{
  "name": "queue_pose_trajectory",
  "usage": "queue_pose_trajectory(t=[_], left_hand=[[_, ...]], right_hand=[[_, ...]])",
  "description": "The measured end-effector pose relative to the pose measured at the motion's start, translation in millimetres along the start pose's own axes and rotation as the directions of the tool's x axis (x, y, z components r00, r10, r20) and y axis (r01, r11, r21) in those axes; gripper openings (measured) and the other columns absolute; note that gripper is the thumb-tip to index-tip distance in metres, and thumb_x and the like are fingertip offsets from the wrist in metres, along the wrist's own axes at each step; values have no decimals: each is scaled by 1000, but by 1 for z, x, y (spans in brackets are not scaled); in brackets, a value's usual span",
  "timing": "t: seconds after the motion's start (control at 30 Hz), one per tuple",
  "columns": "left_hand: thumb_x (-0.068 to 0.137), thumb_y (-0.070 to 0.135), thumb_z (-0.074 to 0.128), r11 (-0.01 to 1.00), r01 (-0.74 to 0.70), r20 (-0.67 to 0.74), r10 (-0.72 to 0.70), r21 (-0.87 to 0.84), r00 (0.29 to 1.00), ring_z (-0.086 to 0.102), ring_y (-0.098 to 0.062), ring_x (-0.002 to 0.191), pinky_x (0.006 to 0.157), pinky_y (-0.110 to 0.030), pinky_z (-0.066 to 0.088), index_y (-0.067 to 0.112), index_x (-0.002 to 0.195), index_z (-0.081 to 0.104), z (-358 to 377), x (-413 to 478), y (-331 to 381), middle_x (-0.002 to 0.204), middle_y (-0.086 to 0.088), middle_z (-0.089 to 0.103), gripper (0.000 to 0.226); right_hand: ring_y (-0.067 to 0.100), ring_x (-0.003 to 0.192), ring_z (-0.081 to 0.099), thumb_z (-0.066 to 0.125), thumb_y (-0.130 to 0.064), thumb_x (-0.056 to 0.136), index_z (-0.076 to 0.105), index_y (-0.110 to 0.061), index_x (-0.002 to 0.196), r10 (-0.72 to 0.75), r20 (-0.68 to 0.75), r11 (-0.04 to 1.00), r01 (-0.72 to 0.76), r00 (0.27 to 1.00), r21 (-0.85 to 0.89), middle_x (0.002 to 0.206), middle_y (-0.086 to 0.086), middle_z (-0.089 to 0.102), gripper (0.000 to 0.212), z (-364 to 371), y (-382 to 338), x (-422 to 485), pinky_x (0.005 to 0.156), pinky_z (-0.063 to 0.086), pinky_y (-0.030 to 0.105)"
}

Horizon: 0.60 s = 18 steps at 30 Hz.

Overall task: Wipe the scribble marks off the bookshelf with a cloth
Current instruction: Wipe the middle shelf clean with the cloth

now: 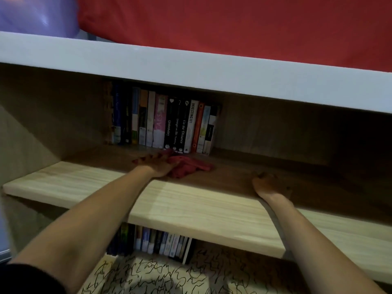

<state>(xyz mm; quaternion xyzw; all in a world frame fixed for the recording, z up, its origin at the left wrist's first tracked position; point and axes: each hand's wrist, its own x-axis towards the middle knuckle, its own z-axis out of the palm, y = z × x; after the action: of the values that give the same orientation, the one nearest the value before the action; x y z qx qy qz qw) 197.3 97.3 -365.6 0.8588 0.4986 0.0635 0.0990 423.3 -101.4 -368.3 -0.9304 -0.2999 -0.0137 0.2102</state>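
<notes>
A crumpled red cloth (pixel 192 166) lies on the middle shelf board (pixel 191 206) of a light wooden bookshelf, just in front of a row of books. My left hand (pixel 157 164) lies flat on the cloth's left part, fingers stretched out to the left, pressing it onto the board. My right hand (pixel 270 184) rests on the same board further right, in deep shadow, holding nothing. Black scribble marks (pixel 152 276) cover the pale surface below the board, at the bottom of the view.
Upright books (pixel 165 122) stand at the back of the middle shelf, and more books (pixel 157 242) on the level below. A thick white top board (pixel 191 66) overhangs the compartment. Red fabric (pixel 233 22) and a purple object (pixel 38 15) lie above it.
</notes>
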Motion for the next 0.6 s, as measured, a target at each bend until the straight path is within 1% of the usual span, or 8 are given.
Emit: queue_pose_trajectory(t=[0.1, 0.17, 0.23, 0.3, 0.37, 0.47, 0.53, 0.6], left_hand=[[90, 74, 11, 999, 39, 44, -39, 13, 998, 3, -35, 147, 116, -58, 1, 41, 151, -3, -1, -32, -11, 162, -1, -5, 71], [92, 71, 11, 995, 44, 75, -51, 94, 996, 7, -37, 146, 117, -56, 5, 34, 153, 1, -4, -65, -15, 161, -6, -2, 73], [94, 67, 11, 980, 42, 97, -62, 195, 993, 11, -38, 145, 117, -54, 10, 27, 154, 1, -7, -102, -15, 160, -13, 3, 73], [95, 64, 12, 968, 43, 132, -78, 248, 988, 5, -40, 145, 117, -53, 9, 23, 153, -4, -7, -128, -9, 160, -15, -3, 73], [96, 64, 13, 961, 63, 127, -100, 268, 987, -2, -43, 145, 116, -56, 6, 21, 153, -6, -6, -133, 2, 159, -16, -9, 74], [94, 67, 15, 982, 44, 70, -58, 182, 996, -5, -43, 145, 111, -67, 2, 31, 153, -3, 0, -105, 22, 160, -9, -11, 72], [95, 66, 15, 993, 10, 64, -18, 116, 998, -5, -40, 146, 111, -66, -2, 36, 153, -2, -1, -80, 31, 161, -5, -11, 68], [97, 63, 13, 998, 14, 84, -20, 65, 996, -7, -36, 146, 113, -60, -4, 32, 154, 1, -2, -64, 37, 161, -5, -9, 67]], right_hand=[[32, 134, 36, 30, -48, 98, 48, -21, 137, -24, 24, 1000, 25, 999, -18, 146, 10, 41, 51, -1, 0, -4, 110, 22, 44], [33, 136, 32, 31, -48, 98, 43, -22, 141, -46, 66, 998, 49, 997, -49, 149, 9, 35, 52, -1, -1, -7, 111, 20, 46], [36, 136, 30, 29, -48, 98, 39, -23, 143, -100, 124, 990, 111, 987, -83, 150, 11, 33, 52, 1, -6, -10, 112, 18, 49], [38, 134, 31, 26, -51, 98, 39, -24, 141, -174, 168, 975, 193, 970, -107, 148, 13, 34, 53, 7, -14, -12, 112, 21, 51], [38, 133, 33, 25, -54, 96, 41, -28, 140, -237, 194, 960, 260, 952, -105, 148, 12, 36, 53, 14, -23, -15, 110, 23, 53], [36, 137, 27, 26, -55, 95, 35, -33, 143, -263, 207, 945, 294, 942, -140, 153, 6, 28, 53, 18, -26, -17, 112, 20, 52], [36, 140, 22, 26, -56, 95, 33, -34, 145, -258, 215, 949, 289, 942, -124, 156, 5, 24, 54, 18, -24, -14, 113, 17, 52], [36, 140, 23, 25, -56, 95, 33, -34, 145, -265, 218, 947, 296, 939, -124, 156, 7, 24, 55, 17, -23, -13, 113, 18, 51]])
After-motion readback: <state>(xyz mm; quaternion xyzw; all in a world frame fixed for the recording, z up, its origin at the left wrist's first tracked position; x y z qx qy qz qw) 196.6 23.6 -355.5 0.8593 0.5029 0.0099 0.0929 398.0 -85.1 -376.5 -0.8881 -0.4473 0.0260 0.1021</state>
